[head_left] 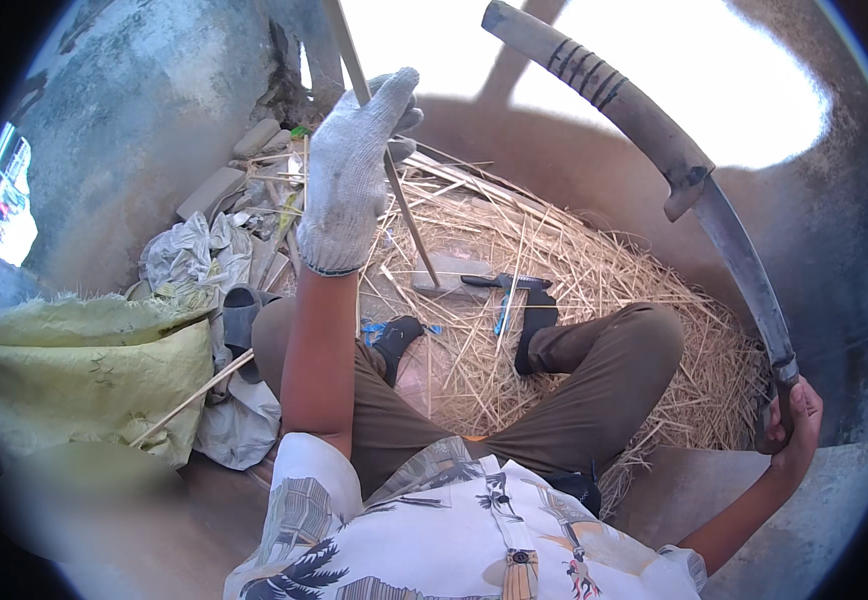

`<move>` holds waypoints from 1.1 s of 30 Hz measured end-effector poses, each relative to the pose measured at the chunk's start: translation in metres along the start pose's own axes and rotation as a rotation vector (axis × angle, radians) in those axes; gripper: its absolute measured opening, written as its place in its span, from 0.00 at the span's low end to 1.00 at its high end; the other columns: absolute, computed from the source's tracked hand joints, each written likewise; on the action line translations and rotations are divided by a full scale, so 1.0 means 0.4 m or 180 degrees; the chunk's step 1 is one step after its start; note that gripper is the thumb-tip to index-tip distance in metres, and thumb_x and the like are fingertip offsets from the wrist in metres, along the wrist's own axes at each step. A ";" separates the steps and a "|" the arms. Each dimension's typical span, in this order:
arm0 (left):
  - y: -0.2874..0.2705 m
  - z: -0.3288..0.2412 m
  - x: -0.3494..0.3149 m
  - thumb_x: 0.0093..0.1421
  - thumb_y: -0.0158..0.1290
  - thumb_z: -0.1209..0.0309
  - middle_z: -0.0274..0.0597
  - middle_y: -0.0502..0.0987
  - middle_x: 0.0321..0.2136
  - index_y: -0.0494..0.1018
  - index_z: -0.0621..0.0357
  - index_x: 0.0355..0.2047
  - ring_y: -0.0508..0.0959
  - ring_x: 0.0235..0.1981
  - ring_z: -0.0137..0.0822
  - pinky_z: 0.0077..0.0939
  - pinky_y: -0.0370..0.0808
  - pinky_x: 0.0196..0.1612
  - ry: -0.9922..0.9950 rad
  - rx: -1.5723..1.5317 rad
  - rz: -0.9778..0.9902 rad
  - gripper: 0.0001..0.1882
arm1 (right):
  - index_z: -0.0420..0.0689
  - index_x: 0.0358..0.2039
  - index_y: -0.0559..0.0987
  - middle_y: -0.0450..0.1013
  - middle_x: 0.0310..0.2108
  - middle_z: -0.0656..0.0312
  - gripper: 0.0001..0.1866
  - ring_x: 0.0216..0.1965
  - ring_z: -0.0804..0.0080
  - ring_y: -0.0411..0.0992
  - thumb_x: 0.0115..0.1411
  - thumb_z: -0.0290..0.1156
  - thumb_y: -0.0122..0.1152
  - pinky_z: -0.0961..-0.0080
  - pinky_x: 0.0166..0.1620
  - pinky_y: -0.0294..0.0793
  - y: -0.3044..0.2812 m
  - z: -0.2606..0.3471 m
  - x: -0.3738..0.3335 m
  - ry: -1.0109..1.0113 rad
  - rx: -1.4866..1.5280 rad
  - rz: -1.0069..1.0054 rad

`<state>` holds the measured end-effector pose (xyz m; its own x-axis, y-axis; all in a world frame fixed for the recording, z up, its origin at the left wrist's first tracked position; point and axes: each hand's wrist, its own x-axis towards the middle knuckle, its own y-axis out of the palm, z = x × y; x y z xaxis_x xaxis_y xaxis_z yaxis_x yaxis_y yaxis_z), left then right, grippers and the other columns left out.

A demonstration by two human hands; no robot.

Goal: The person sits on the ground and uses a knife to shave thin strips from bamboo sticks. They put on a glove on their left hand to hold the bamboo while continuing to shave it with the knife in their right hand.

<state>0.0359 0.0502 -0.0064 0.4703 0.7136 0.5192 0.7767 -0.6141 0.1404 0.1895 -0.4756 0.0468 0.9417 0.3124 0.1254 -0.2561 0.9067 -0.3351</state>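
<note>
My left hand [349, 170], in a white knitted glove, is raised left of centre and closed around a long thin wooden strip [412, 225]. The strip slants from the top of the view down to a grey flat block [444, 270] on the ground. At the right, my bare right hand [799, 420] is closed on the dark lower end of a large curved knife [749, 255]. Its long wooden part, banded with dark bindings, points up and left. A small black-handled knife [509, 282] lies by the block, between my feet.
Straw-like shavings and split strips [594, 290] cover the ground around my bent legs. Concrete walls [134, 120] curve around me. Left are a yellowish sack [94, 375], crumpled white sacking [189, 250], a grey slipper [244, 320] and rubble [214, 190].
</note>
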 end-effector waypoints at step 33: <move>-0.033 -0.146 0.017 0.68 0.54 0.63 0.33 0.74 0.27 0.73 0.65 0.46 0.57 0.13 0.16 0.11 0.53 0.12 -0.0214 -0.1547 -0.0401 0.16 | 0.46 0.27 0.69 0.68 0.18 0.68 0.17 0.14 0.87 0.61 0.57 0.37 0.72 0.87 0.17 0.62 0.284 -0.073 0.086 0.0234 0.0980 0.0593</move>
<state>0.0043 0.0436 0.0443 0.4237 0.8026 0.4198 0.5518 -0.5963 0.5831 0.1991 -0.3702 -0.0142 0.8829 0.4692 0.0174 -0.4680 0.8824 -0.0476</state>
